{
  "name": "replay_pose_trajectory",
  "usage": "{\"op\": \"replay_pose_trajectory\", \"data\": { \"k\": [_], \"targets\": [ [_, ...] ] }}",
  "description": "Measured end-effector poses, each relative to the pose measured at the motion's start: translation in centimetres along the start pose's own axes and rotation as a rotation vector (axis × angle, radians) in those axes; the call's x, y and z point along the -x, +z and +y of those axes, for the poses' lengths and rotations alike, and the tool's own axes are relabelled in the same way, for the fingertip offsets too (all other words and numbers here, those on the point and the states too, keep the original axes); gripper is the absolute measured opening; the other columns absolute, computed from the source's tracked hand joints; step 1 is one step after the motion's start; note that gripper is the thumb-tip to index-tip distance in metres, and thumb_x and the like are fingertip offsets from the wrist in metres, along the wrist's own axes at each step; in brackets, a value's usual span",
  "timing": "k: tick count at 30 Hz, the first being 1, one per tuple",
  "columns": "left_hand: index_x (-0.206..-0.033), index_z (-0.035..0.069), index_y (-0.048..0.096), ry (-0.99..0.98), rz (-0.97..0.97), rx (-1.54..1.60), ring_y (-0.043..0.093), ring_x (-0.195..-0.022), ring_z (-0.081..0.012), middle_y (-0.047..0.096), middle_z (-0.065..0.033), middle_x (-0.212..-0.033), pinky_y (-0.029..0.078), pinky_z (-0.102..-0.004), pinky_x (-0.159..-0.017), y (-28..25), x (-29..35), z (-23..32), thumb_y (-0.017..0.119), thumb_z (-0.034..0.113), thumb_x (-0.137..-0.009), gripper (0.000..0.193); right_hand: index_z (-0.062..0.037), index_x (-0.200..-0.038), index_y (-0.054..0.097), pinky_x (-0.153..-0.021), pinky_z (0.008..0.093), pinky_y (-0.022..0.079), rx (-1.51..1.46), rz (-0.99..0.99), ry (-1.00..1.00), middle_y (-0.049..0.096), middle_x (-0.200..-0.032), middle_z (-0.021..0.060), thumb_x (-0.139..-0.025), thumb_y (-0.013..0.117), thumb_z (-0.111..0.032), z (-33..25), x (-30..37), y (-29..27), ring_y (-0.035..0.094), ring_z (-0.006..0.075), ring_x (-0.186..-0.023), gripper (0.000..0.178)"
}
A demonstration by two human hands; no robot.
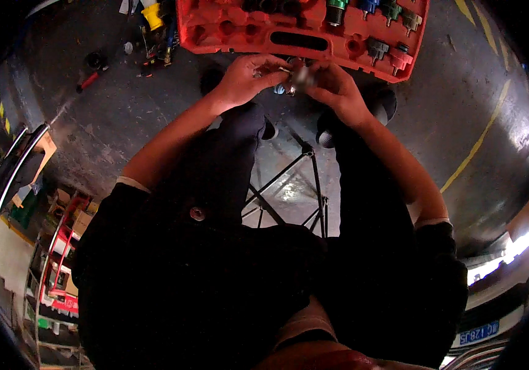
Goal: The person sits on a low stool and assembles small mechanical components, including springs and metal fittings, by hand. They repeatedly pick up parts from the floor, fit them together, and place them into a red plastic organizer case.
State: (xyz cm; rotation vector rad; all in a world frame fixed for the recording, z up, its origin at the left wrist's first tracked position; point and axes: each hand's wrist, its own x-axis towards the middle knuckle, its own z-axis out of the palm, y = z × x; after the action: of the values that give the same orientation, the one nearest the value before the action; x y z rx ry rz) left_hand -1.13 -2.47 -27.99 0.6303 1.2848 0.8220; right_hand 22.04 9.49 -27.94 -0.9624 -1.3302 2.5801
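Both hands meet between my knees, just in front of an open red tool case (233,46). My left hand (249,80) has its thumb and forefinger pinched at a thin, light-coloured end. My right hand (338,89) curls its fingers around a small, silvery piece (302,76), smeared by motion, whose exact kind I cannot make out. Below the fingertips a small bluish round part (279,89) shows, partly hidden by the hands. In the case's moulded slots sit adapter-like fittings: a green one (336,11), a grey one (377,48) and a pink one (400,58), among others.
A red-handled tool (89,81) and a yellow piece (152,16) with cables lie on the dark floor to the left. Thin black legs of a folding frame (289,165) stand beneath me. Shelves (61,265) with boxes are at lower left; a vehicle (492,320) is at lower right.
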Motion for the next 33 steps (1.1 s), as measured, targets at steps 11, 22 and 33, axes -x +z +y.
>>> {"op": "replay_pose_trajectory", "data": {
  "k": [11,22,33],
  "targets": [
    [-0.133,0.007,0.058,0.305,-0.038,-0.099,0.063,-0.112,-0.0166,0.067,-0.0048,-0.118,0.051,-0.0317,-0.097,-0.1,-0.4,6.8,0.076,0.016,-0.088,0.049,-0.0019,-0.125,0.053,-0.087,0.0317,0.050,-0.080,-0.037,-0.076,0.062,-0.113,0.0067,-0.091,0.064,-0.008,-4.4,0.1,0.5,0.061,0.0162,-0.101,0.036],
    [-0.129,0.006,0.060,0.623,0.098,-0.479,0.062,-0.108,-0.0126,0.065,-0.0038,-0.119,0.052,-0.0280,-0.092,1.9,8.4,29.9,0.064,0.014,-0.098,0.032,0.0002,-0.116,0.055,-0.086,0.0309,0.050,0.389,0.102,-0.520,0.064,-0.106,0.0068,-0.090,0.070,-0.017,-26.0,7.6,8.4,0.061,0.0147,-0.096,0.035],
    [-0.129,0.006,0.058,1.051,0.504,-0.506,0.062,-0.089,-0.0102,0.061,-0.0062,-0.109,0.050,-0.0256,-0.075,11.9,23.7,33.7,0.069,0.015,-0.093,0.039,0.0003,-0.104,0.059,-0.075,0.0294,0.050,0.096,0.304,-0.590,0.064,-0.093,0.0060,-0.092,0.067,-0.023,-30.6,17.6,20.4,0.060,0.0131,-0.084,0.028]
  ]
}}
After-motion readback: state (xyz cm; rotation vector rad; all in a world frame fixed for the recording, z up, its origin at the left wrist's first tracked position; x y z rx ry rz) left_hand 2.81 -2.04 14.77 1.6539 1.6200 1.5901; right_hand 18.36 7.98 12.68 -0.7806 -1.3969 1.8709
